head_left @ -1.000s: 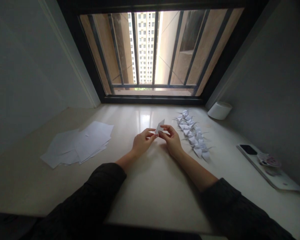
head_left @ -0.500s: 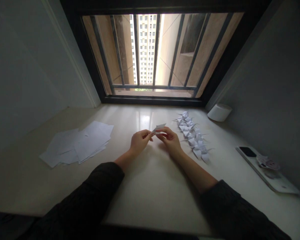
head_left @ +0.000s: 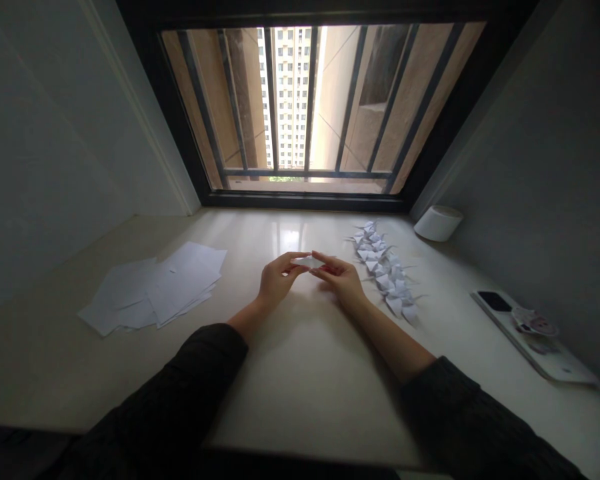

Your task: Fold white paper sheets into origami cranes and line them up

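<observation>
Between both hands, just above the white sill, is a small folded piece of white paper (head_left: 309,263). My left hand (head_left: 277,277) pinches it from the left, thumb below and fingers above. From the right, my right hand (head_left: 343,279) grips it with thumb and fingertips. The fingers cover much of the paper, so its full shape is hidden. Just to the right of my right hand stand several folded white paper cranes (head_left: 384,267) in a close cluster. Off to the left lies a loose stack of white paper sheets (head_left: 180,280).
A phone (head_left: 530,340) with a decorated grip on its back lies at the right by the wall. Behind it a white cylindrical object (head_left: 439,223) sits in the corner. A barred window (head_left: 305,199) closes off the back of the white sill (head_left: 305,387).
The folded paper has turned from pointing up and right to lying level between the hands. My fingertips have shifted to grip it from both sides.
</observation>
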### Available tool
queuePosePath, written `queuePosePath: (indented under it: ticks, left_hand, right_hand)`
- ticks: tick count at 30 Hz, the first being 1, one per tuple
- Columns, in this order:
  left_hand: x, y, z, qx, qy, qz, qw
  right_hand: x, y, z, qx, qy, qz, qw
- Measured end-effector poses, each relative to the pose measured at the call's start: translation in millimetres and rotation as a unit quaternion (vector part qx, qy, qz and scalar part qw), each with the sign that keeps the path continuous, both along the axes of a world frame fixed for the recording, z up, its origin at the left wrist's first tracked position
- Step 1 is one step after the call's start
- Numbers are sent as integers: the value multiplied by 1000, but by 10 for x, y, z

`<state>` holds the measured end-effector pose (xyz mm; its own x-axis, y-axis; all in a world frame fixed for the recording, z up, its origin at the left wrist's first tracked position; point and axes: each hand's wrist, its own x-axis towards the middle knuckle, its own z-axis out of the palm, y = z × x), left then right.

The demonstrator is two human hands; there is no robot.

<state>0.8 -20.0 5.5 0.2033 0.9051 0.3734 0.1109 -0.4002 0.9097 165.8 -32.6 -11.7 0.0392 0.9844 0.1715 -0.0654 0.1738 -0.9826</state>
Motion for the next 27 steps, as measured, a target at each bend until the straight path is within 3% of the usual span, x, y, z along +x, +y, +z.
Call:
queuePosePath:
  ticks: [6,12,19,27]
  left_hand:
    - [-6,21,-38,9,-29,5,1000]
    - [10,1,-24,5,-53,2,999]
    - [51,-26,7,-16,-74,25,997]
    - [44,-14,-10,-64,-85,-14,994]
  right_hand:
    - [-27,-43,54,-30,29,8,999]
    - [-54,-58,135,29,36,-20,999]
    - [-93,-42,120,44,84,-32,995]
    - [-59,-46,116,50,60,-45,996]
